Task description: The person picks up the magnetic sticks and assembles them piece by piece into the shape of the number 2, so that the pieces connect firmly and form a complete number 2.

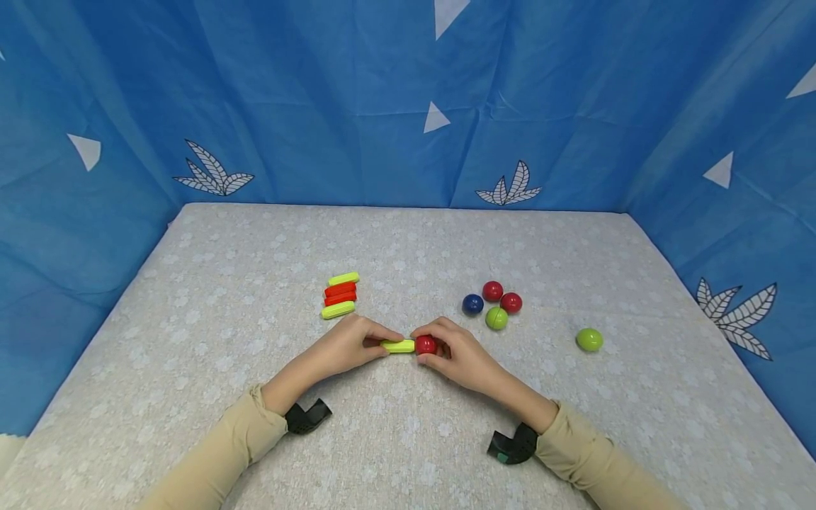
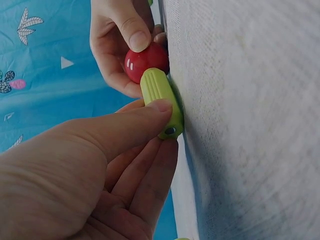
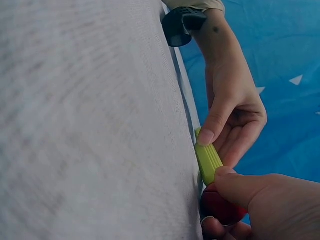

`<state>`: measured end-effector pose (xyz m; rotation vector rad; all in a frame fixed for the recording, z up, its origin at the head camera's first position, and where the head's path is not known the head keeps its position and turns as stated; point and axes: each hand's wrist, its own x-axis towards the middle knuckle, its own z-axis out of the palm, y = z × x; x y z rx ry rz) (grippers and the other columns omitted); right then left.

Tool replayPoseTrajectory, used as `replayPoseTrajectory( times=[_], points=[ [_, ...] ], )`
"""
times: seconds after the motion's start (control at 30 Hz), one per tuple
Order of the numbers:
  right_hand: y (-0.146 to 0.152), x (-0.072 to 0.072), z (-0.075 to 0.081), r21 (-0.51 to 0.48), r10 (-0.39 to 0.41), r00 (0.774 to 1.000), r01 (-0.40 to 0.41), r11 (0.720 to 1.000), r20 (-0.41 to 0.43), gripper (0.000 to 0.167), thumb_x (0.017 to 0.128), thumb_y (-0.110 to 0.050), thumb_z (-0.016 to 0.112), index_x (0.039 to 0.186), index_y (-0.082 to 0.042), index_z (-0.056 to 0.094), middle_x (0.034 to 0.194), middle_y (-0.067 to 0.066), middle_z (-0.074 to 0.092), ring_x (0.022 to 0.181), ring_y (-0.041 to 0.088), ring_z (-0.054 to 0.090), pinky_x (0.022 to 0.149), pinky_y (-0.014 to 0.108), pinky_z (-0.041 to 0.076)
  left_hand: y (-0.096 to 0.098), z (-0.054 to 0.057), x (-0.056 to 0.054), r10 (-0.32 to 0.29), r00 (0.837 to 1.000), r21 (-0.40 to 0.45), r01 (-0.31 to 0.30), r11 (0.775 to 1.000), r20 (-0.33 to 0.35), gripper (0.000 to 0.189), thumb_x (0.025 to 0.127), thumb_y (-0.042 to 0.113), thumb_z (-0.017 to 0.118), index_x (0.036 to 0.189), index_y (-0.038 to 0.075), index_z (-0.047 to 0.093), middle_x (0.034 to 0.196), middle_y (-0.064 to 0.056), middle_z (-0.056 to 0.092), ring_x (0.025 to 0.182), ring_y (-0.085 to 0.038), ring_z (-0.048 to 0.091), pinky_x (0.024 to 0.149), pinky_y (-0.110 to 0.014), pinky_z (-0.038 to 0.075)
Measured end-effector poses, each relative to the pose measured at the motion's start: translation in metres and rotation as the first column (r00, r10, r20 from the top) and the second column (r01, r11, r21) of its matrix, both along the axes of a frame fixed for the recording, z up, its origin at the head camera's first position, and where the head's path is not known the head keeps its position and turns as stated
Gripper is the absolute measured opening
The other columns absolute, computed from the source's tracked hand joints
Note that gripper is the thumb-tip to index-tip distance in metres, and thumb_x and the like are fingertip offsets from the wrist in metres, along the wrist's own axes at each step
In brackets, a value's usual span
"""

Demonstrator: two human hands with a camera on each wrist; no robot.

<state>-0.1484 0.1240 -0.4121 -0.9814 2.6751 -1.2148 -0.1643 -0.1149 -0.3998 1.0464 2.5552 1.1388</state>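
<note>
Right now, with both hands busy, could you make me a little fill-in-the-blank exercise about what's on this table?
1. The left hand pinches a yellow-green stick, and the right hand holds a ball coloured ____.
2. The cluster of four balls has two red, one green and one ____.
3. Between the yellow-green end sticks of the row lie ____ red sticks.
4. The lone ball at the far right is coloured ____.

Missing words: red; blue; two; green.

Smooth glossy ball point(image 2: 148, 61), textured tablecloth point(image 1: 408, 439)
</note>
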Motion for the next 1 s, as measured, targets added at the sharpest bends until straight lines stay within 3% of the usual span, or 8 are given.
replayPoseTrajectory(
  times=[1.0],
  points=[
    [0.0009,-0.0008,-0.0014,-0.021,0.012,1.000,-0.012,1.000,0.000,0.030,0.082,-0.016,0.074,0.110,-0.011,0.064,0.090,-0.004,0.053,0.069,0.011,0.046,0.056,0.023,0.042,-0.0018,0.0026,-0.0014,-0.002,0.999,0.017,0.002,1.000,0.047,0.026,0.081,0.004,0.072,0.107,0.005,0.071,0.100,-0.002,0.068,0.090,-0.008,0.062,0.074,-0.021,0.049]
  ],
)
